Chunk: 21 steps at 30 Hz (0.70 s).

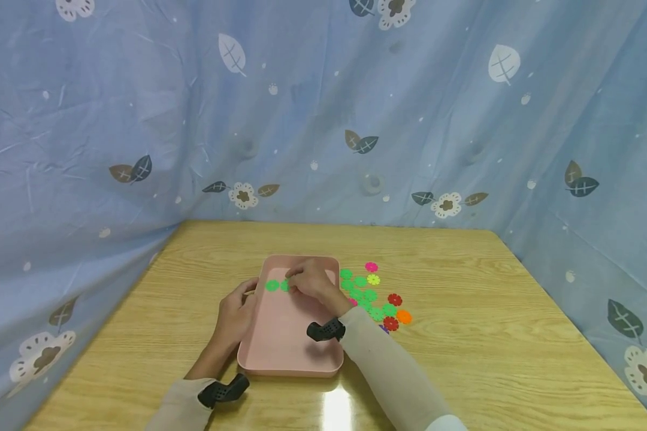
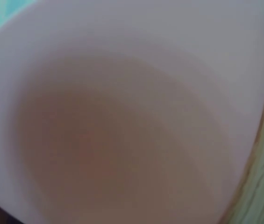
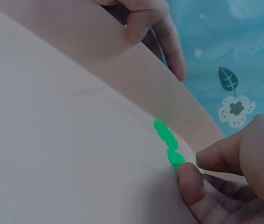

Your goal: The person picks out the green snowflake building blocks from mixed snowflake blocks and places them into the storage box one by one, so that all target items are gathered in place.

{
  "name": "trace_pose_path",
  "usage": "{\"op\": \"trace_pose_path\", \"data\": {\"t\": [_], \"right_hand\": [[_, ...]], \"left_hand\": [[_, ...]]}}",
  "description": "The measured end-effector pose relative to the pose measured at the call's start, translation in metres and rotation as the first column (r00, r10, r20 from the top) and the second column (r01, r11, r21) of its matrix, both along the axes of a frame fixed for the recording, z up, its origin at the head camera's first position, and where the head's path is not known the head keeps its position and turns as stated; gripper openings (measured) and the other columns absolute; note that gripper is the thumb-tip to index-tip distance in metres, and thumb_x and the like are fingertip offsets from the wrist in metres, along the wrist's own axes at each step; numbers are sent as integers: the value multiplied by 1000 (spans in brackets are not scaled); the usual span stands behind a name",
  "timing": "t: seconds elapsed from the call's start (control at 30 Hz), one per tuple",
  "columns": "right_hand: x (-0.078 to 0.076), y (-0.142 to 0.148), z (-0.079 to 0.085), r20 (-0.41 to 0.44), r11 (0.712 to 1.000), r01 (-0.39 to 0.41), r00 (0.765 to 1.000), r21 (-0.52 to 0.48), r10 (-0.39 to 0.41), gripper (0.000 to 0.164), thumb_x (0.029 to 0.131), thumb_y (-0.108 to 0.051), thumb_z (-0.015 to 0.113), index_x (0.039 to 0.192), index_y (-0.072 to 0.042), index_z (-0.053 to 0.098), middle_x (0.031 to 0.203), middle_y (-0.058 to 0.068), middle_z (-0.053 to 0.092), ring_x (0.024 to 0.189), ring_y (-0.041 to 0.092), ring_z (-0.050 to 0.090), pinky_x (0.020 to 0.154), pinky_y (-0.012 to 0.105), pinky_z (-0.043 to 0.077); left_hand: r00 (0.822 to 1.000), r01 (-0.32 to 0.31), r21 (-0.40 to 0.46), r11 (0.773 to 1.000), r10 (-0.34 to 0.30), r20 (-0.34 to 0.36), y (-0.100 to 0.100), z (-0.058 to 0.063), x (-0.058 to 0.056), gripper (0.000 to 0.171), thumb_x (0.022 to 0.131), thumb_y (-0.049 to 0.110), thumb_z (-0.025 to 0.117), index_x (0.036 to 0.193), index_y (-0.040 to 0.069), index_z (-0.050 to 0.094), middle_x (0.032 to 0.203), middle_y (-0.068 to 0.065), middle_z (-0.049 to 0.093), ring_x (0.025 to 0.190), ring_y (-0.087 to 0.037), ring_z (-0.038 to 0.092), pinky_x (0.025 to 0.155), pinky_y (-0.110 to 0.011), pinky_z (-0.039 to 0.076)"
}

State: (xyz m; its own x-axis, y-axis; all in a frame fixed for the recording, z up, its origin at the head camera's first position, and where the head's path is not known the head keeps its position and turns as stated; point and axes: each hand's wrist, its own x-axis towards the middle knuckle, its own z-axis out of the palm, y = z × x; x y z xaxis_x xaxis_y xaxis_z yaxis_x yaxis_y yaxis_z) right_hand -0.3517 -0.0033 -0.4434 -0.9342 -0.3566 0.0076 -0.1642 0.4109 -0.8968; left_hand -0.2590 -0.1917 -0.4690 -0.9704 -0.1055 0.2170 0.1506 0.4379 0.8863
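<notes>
A pink tray (image 1: 293, 341) lies lengthwise on the table. My left hand (image 1: 237, 314) grips its left side, thumb at the rim and fingers along the outer wall, as the right wrist view shows. Inside the tray, near its far end, lies a green flower-shaped disc (image 1: 272, 285). Right beside it a second green disc (image 3: 174, 157) is at the fingertips of my right hand (image 1: 313, 280), which pinches at its edge. Part of that disc is hidden by the fingers. The tray's blurred pink surface (image 2: 146, 116) fills most of the left wrist view.
Several loose green flower discs (image 1: 369, 295) are spread on the table to the right of the tray. Among them lie pink (image 1: 371, 267), yellow (image 1: 374, 279), red (image 1: 395, 300) and orange discs (image 1: 404, 316). A blue patterned curtain (image 1: 313, 120) hangs behind the table.
</notes>
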Motion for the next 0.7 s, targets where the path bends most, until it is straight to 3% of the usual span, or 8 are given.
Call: {"op": "trace_pose_path", "data": {"t": [0.33,0.43,0.57,0.7], "right_hand": [[2,7,9,4,999,-32,999,28,32,31,94,-7,63,124,0,69,88,10,72,68,19,69,63,29,55],[2,12,16,33,998,-52,998,-22,53,30,96,-4,60,124,4,66,89,10,68,70,22,66,62,29,52],[-3,20,26,-27,999,-33,999,-42,32,20,96,-3,62,113,6,67,92,10,69,78,32,70,69,36,58],[-10,27,37,-154,999,29,988,-28,-33,12,96,-6,64,104,0,70,92,12,71,82,35,72,68,35,59]], "left_hand": [[1000,-5,-1,1000,5,12,2,-1,-2,43,102,12,43,143,4,55,132,-17,64,101,-30,69,71,-29,56],[1000,-3,9,1000,3,23,2,-2,-2,43,103,13,43,143,4,55,129,-18,65,99,-30,69,70,-29,57],[1000,-8,12,1000,8,29,1,-2,-3,43,103,14,44,143,5,57,126,-18,67,98,-29,69,69,-30,57],[999,-8,16,1000,8,41,-4,2,-2,44,102,14,43,143,6,56,121,-20,68,97,-30,69,68,-30,58]]}}
